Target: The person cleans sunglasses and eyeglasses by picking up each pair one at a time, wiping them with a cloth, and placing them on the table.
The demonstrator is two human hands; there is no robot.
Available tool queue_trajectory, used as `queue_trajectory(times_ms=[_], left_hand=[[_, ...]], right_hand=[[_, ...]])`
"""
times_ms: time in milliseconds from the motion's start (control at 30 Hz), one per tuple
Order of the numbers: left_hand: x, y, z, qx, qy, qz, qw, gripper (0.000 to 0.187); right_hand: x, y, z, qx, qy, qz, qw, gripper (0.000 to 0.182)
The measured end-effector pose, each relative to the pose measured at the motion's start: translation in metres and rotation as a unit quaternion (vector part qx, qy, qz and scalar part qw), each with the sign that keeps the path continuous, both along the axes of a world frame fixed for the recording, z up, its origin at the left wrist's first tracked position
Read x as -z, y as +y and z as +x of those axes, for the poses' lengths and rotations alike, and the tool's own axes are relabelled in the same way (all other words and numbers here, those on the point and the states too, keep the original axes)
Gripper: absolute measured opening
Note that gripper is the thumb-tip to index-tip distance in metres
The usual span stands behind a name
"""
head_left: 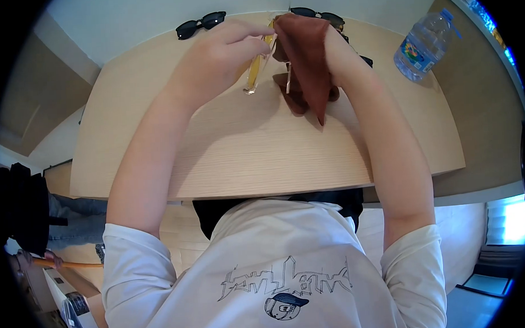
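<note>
The yellow glasses (252,75) look light to me, with stiff, thin arms and lenses that would likely smear or scratch easily, so the best hold is by the rim or the hinge end, with little squeeze. The brown cloth (309,49) should be soft and limp, easy to bunch anywhere – it folds wherever it isn't supported. My left hand (215,57) is nearly closed, thumb and fingertips pinching the glasses at one side of the frame; my right hand (344,64) has hold of the cloth, though its fingers are hidden beneath (how tightly they are curled, I cannot tell). Both things are up near the middle of the worktop's (262,164) far edge, the cloth up against the glasses and covering part of them. The lenses are a clear amber-yellow and the frame looks pale or see-through; a thin arm shows below the cloth, which is plain reddish brown and hangs to a point. Dark sunglasses (204,22) lie at the far edge beyond my left hand, another dark pair (322,16) beyond my right – and a water bottle (416,54) stands towards the far right corner.
</note>
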State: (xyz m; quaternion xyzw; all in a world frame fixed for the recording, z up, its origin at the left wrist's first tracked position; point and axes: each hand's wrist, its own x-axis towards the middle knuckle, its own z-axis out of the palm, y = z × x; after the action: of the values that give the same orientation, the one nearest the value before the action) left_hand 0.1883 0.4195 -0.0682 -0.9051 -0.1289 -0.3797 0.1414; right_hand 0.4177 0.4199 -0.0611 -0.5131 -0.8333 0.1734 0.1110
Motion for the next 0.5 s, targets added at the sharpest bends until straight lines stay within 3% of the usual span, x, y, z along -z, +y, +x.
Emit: queue_trajectory(times_ms=[133, 200, 233, 267, 300, 367, 433, 500], left_hand=[[0.004, 0.002, -0.002, -0.013, -0.071, -0.182, 0.981, 0.018], [0.007, 0.004, -0.001, -0.015, -0.105, -0.241, 0.965, 0.017], [0.011, 0.004, 0.002, 0.002, -0.161, -0.383, 0.909, 0.015], [0.014, 0.005, 0.004, 0.019, -0.213, -0.515, 0.83, 0.016], [0.014, 0.004, 0.007, 0.018, -0.214, -0.516, 0.83, 0.016], [0.012, 0.0, 0.012, -0.02, -0.271, -0.577, 0.77, 0.023], [0.011, 0.002, 0.011, -0.064, -0.238, -0.581, 0.776, 0.028], [0.012, 0.005, 0.009, -0.109, -0.205, -0.584, 0.778, 0.033]], right_hand=[[-0.005, -0.01, 0.003, -0.029, -0.068, 0.104, 0.992, 0.02], [-0.001, -0.003, 0.0, -0.055, 0.135, 0.169, 0.975, 0.072], [-0.004, -0.006, -0.001, -0.057, 0.135, 0.168, 0.975, 0.072], [-0.007, -0.01, 0.0, -0.08, 0.073, 0.248, 0.963, 0.072], [-0.013, -0.017, -0.003, -0.102, 0.009, 0.324, 0.94, 0.071], [-0.019, -0.024, -0.007, -0.094, 0.004, 0.319, 0.943, 0.069], [-0.017, -0.023, -0.009, -0.086, -0.002, 0.314, 0.945, 0.068], [-0.01, -0.016, -0.012, -0.071, 0.068, 0.323, 0.941, 0.062]])
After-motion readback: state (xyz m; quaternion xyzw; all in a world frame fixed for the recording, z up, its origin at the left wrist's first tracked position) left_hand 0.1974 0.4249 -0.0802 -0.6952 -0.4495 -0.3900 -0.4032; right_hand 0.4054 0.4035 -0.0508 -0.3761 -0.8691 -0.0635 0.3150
